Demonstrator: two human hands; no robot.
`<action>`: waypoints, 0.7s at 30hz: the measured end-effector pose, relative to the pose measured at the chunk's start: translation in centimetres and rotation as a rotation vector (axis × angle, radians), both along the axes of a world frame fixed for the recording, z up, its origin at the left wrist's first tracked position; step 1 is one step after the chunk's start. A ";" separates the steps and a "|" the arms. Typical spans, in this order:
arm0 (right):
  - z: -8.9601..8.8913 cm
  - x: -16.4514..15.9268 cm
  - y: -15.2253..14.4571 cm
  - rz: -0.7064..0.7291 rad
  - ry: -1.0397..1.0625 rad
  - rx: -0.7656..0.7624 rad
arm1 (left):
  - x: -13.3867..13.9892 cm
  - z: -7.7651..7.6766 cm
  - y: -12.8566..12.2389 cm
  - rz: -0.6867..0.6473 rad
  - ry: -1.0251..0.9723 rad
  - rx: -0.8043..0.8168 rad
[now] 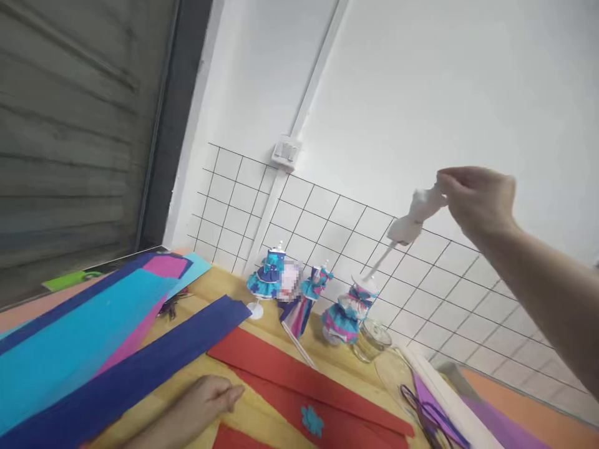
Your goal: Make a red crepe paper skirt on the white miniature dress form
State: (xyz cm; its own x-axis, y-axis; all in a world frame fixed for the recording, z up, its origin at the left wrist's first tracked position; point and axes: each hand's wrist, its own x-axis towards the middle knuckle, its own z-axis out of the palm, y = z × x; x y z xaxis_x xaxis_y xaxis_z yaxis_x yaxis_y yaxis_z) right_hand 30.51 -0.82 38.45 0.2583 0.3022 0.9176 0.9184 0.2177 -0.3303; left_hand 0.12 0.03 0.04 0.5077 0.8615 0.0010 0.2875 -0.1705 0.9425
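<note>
My right hand (482,196) is raised at the right and pinches the top end of a small white mannequin torso (407,229). A thin white rod (380,260) runs down from the torso toward a dressed mini mannequin (349,312). Low on the table, my left hand (213,396) is curled closed, with nothing visible in it. Beside it lies a folded red paper strip (299,368), with a blue flower-shaped piece (312,421) on the red. Two more little mannequins stand behind, one in a blue ruffled dress (264,284), one in a striped skirt (299,312).
Light blue paper (93,312) and a dark blue strip (140,358) cover the left side. A clear tape roll (372,340), purple-handled scissors (423,408) and a white roll (449,393) lie at the right. A black wire grid (322,215) stands against the wall.
</note>
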 end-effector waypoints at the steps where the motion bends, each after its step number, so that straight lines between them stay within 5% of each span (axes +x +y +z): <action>1: -0.3 -0.7 -0.5 0.016 0.003 -0.016 | 0.1 0.0 0.0 0.043 -0.029 -0.011; 4: -2.7 -3.6 -1.7 0.120 0.007 -0.124 | 0.4 0.1 0.2 0.148 -0.098 -0.030; 9: -11.1 -9.5 -2.5 0.464 -0.012 -0.419 | 0.0 0.7 0.3 0.218 -0.200 0.047; 13: -16.7 -12.8 -2.2 0.609 -0.097 -0.484 | -0.7 1.7 -0.4 0.211 -0.302 0.110; 17: -19.2 -14.3 -1.3 0.678 -0.139 -0.535 | -0.4 2.0 -1.0 0.119 -0.269 0.205; 21: -19.2 -14.7 -1.8 0.691 -0.138 -0.582 | 0.3 1.5 -1.2 0.101 -0.225 0.187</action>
State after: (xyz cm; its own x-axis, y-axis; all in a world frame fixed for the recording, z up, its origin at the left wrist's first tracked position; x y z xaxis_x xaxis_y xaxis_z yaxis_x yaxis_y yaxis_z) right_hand 15.81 -2.63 19.21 -0.2529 0.7737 0.5809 0.6850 0.5672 -0.4572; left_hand 0.41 -1.17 1.59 0.3887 0.8820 0.2666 0.0993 -0.3278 0.9395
